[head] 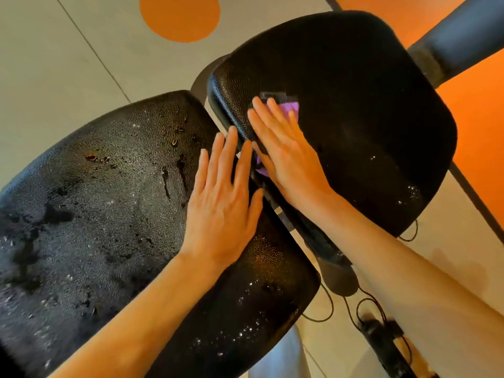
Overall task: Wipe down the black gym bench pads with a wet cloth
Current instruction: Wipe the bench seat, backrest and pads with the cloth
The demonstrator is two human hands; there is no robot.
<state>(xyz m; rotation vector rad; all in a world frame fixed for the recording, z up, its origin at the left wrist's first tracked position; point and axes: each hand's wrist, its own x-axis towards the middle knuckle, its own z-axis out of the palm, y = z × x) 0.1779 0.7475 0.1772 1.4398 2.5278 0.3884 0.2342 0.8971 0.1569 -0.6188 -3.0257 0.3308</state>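
Two black textured bench pads fill the view. The near, long pad [90,203] is wet, with droplets and streaks across it. The far pad [362,110] sits up and to the right, across a narrow gap. My right hand [286,151] lies flat on the far pad's near edge, pressing a purple cloth [290,107] whose corners show past the fingertips and under the palm. My left hand [223,197] rests flat with fingers apart on the near pad's far end, holding nothing.
The floor is grey tile [54,64] with an orange circle [180,15] and orange areas [474,110] at right. A black padded roller on a bar [461,36] sticks out top right. Black cables [365,304] hang under the bench at lower right.
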